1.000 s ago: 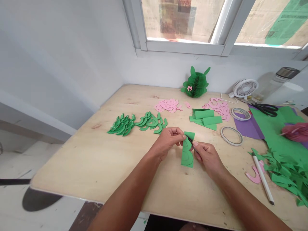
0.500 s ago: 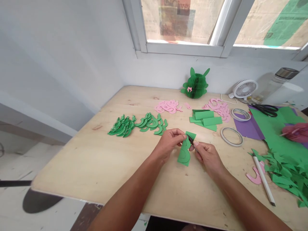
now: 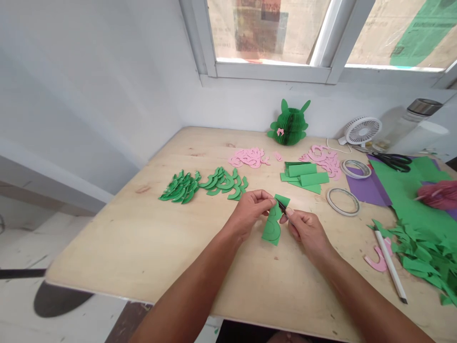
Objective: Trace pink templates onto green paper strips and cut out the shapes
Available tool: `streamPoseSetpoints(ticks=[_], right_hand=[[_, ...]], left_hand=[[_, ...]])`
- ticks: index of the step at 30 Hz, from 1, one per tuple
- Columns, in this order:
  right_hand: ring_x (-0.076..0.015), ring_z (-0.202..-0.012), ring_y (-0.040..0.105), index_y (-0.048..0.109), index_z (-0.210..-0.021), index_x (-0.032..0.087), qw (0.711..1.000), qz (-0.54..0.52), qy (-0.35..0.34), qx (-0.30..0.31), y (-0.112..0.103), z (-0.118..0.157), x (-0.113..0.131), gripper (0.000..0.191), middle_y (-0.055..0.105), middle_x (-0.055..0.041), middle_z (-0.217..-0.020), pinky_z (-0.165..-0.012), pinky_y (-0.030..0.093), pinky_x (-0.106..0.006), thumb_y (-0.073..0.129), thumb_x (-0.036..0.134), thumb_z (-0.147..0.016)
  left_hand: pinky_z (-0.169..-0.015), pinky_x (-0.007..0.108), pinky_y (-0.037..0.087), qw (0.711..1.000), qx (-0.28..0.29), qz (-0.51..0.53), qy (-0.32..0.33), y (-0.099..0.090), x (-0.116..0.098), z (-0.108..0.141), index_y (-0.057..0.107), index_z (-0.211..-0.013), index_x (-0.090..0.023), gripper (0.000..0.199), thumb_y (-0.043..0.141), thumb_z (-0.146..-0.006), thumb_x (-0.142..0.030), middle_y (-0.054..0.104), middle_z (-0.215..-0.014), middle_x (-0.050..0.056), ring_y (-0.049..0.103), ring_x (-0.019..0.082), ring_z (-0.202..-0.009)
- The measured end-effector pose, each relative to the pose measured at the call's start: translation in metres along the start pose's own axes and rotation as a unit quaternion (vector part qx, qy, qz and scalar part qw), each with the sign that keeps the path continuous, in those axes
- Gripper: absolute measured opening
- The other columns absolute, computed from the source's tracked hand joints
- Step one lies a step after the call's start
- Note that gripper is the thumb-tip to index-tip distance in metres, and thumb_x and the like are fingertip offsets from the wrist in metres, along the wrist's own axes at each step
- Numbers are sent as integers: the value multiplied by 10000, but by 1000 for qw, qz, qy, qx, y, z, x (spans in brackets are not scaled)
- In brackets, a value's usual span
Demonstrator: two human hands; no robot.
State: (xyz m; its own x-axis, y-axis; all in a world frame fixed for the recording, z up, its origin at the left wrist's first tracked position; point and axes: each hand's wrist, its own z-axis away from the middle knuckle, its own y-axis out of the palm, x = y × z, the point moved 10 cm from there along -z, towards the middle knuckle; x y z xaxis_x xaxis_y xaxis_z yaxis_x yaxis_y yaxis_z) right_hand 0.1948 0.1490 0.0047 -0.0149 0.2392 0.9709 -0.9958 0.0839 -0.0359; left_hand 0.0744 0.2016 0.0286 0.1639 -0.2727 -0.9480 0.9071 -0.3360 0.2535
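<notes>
Window paper [image 3: 300, 35] showing unreadable print [image 3: 259, 33]; left hand [image 3: 251, 212] pinching green strip [image 3: 271, 231], right hand [image 3: 309, 233] gripping scissors [image 3: 282, 206]; tape rolls [image 3: 342, 212], pen [image 3: 392, 267] lying nearby.

free tabletop [image 3: 143, 247] left of left hand [image 3: 253, 209]; green arcs [image 3: 225, 182] block ahead; tape roll [image 3: 332, 207], pen [image 3: 391, 267] obstruct right.

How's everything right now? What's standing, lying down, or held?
Green strip: held, curves drawn on it
Small scissors: held against the strip
Left hand: closed, pinching the strip
Right hand: closed on those scissors
Black-handled scissors: lying down
Pen: lying down
Tape rolls: lying flat
Fan: standing, can't tell if on
Bottle: lid on
Paper creature: standing
</notes>
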Motion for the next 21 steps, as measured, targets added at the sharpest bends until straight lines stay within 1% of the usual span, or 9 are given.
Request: streamPoseSetpoints(ticks=[10,17,21], right_hand=[[-63,-399,194,642,-652,143,1000,0,-9,8,1,0,0,492,303,78,-426,-405,124,-237,581,618,-768],[-68,-401,200,623,-619,149,999,27,-22,2,1,1,8,547,296,73,-419,-411,131,-240,574,682,-731],[-71,-411,201,624,-624,149,999,40,-28,3,1,1,8,553,292,71,-429,-418,134,-243,562,686,-741]], left_hand=[[-615,256,371,1000,9,-7,1,1,0,1,581,-618,-155,178,688,-647,-294,564,-608,-17,477,97,-590],[-611,259,385,1000,6,-15,-3,1,-1,1,586,-602,-157,168,684,-631,-290,576,-607,-8,491,106,-588],[-614,257,390,1000,7,-12,-5,1,0,1,590,-600,-154,151,667,-627,-281,581,-606,-6,495,104,-584]])
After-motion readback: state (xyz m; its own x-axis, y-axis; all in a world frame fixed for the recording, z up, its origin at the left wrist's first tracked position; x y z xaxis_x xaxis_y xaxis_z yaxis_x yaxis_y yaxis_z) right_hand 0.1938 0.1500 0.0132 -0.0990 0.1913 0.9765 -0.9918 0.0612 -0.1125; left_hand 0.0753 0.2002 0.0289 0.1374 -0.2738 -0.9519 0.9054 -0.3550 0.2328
